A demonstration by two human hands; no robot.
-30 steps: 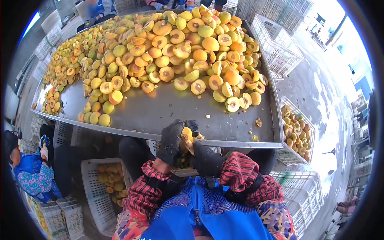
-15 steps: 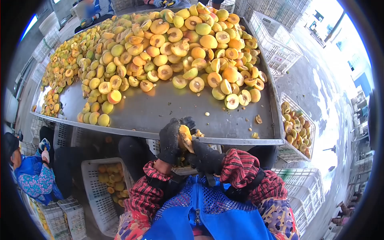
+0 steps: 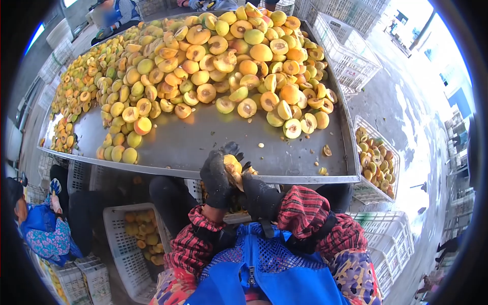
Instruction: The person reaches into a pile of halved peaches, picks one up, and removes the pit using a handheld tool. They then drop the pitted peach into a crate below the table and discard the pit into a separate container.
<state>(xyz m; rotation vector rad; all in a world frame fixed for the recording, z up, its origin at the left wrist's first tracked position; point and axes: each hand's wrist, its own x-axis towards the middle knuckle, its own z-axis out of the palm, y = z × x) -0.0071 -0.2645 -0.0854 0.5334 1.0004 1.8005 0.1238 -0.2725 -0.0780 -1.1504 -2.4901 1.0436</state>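
Note:
My left hand [image 3: 215, 175], in a black glove, is closed around a cut yellow peach [image 3: 233, 165] just over the table's near edge. Right against that fruit is my right hand [image 3: 260, 195], also black-gloved, its fingers curled in. Whatever it grips is hidden by the glove and the peach. Beyond both hands, halved and whole yellow peaches [image 3: 206, 93] are heaped on a metal table [image 3: 203, 134]. Several cut faces show brown pit hollows. Below my hands, a crate [image 3: 239, 218] between my knees is partly hidden.
A white crate of peaches [image 3: 113, 223] stands at lower left, another peach-filled crate [image 3: 395, 175] beside the table's right end. Stacked crates [image 3: 386, 244] are at lower right. One co-worker [image 3: 48, 229] sits at left; others sit across the table. The table has a raised rim.
Both hands stay together at the peach, with small shifts of the fingers and fruit. The whole view has shifted slightly. The co-worker at left has moved a little lower in view.

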